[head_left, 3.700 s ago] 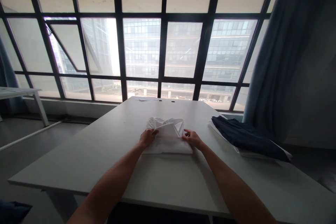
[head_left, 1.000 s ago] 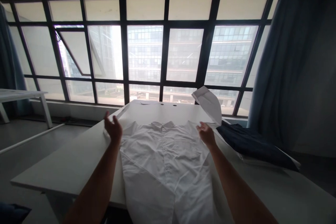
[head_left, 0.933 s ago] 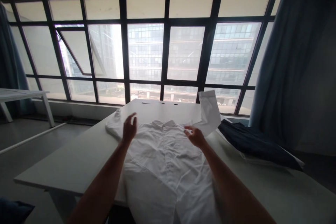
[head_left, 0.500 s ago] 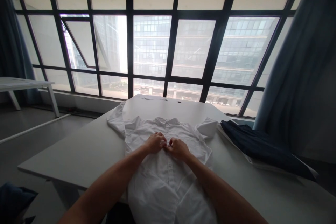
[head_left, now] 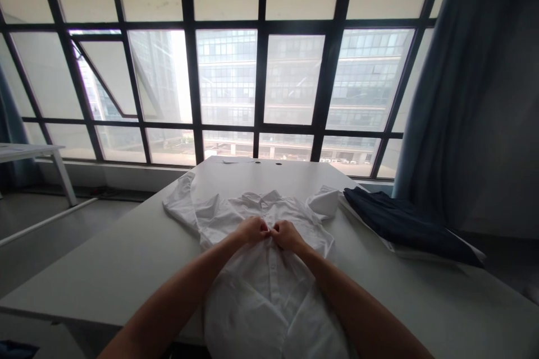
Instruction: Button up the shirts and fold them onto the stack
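A white long-sleeved shirt (head_left: pixel 269 291) lies spread front up on the table, its collar toward the window and its lower part hanging toward me over the near edge. My left hand (head_left: pixel 253 230) and my right hand (head_left: pixel 287 234) meet at the middle of its button placket, below the collar. Fingers of both are closed in a pinch on the shirt's front edges. Whether a button is between the fingertips is hidden. Below my hands the placket runs down with buttons along it.
The white table (head_left: pixel 126 258) stretches to the window. Dark navy folded cloth (head_left: pixel 404 224) lies over white material at the right. A blue-grey curtain (head_left: pixel 429 123) hangs behind it. Another white table (head_left: pixel 29 151) stands at the far left.
My hands have drawn together at the placket, and the fingers have curled in more tightly. The camera view has turned slightly to the right.
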{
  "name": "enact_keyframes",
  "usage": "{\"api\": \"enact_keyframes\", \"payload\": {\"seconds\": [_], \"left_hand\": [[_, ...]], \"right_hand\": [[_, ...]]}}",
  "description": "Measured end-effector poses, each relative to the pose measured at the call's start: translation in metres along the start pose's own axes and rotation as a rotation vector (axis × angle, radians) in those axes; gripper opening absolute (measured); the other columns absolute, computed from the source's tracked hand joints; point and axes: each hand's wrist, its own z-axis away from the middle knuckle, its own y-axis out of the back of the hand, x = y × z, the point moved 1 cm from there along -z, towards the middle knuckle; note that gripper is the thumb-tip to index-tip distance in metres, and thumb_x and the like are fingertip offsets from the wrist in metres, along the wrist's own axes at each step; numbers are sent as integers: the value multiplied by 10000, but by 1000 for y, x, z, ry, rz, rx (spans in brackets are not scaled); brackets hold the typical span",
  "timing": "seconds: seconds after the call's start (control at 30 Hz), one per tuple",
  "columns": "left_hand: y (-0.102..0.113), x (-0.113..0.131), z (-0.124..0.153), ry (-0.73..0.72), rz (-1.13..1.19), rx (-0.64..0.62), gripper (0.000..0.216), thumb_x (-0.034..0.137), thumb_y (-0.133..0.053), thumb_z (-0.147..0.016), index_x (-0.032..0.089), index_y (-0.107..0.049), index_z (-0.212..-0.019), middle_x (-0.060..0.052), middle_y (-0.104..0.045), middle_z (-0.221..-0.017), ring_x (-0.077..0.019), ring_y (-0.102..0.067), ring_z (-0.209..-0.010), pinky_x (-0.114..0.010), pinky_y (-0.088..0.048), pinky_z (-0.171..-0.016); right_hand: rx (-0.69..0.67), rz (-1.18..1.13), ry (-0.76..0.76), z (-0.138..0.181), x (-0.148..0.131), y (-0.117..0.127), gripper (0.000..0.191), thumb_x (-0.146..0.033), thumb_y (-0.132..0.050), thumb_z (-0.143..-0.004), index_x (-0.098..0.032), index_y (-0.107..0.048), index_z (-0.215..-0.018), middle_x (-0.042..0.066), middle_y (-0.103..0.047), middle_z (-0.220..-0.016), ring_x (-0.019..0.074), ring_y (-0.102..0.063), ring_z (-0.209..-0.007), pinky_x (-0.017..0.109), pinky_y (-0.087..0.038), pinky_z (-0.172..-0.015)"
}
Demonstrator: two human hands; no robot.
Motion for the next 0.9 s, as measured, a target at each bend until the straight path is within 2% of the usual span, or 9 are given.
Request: {"api": "enact_keyframes", "payload": {"seconds": [0.17, 0.37, 0.63, 0.9], "left_hand": [[-11, 9, 9, -78, 192, 179, 244, 280, -560, -856, 160, -770, -887, -72, -740, -897, -174, -646, -746, -255, -488, -735], [-2, 20, 23, -40, 192, 222, 204, 284, -612, -840, 160, -773, -861, -63, -739, -841, -179, -648, -722, -260, -480, -727], [6, 26, 25, -30, 127, 203, 205, 323, -632, -826, 185, -784, -833, -52, -747, -820, -180, -650, -725, -252, -465, -698], [5, 23, 23, 99, 121, 203, 235, 325, -600, -795, 158, -766, -782, -54, -736, -749, -184, -637, -685, -257, -448, -642]], "right_hand": [[-71, -188, -65, 0, 14, 4, 202, -194, -479, -833, -174, -589, -665, -1, -626, -547, 121, -596, -470, 205, -481, -471], [-147, -476, -77, 3, 14, 4, 212, -281, -599, -804, -165, -575, -628, -15, -598, -523, 110, -579, -465, 203, -503, -468], [-92, -210, 79, 3, 14, 10, 201, -217, -526, -802, -173, -576, -613, -15, -625, -508, 118, -595, -450, 181, -413, -415], [-108, -304, 7, 3, 13, 14, 155, -171, -524, -786, -172, -551, -633, -38, -587, -470, 97, -571, -424, 158, -383, -388]]}}
